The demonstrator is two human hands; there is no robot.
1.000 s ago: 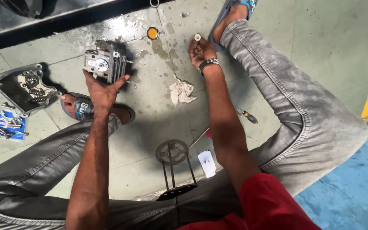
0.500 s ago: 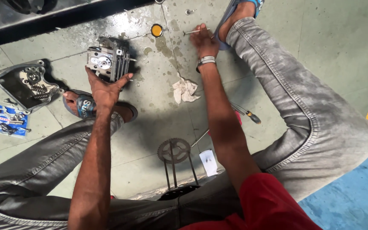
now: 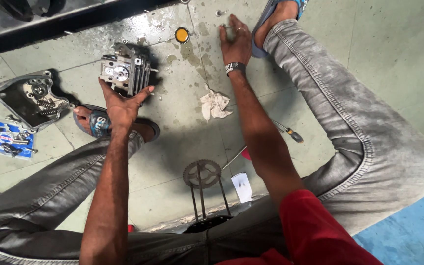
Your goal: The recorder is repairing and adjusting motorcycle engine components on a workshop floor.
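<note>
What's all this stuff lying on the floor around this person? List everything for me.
engine cylinder head: 1, silver, held up in the left hand
engine cover: 1, dark grey, floor far left
parts packet: 1, blue, left edge
round cap: 1, yellow, floor top centre
rag: 1, white, floor centre
screwdriver: 1, black and orange handle, beside the right forearm
sprocket: 1, dark metal, floor bottom centre
left hand: grips the cylinder head
right hand: flat fingers reach small metal parts on the floor
</note>
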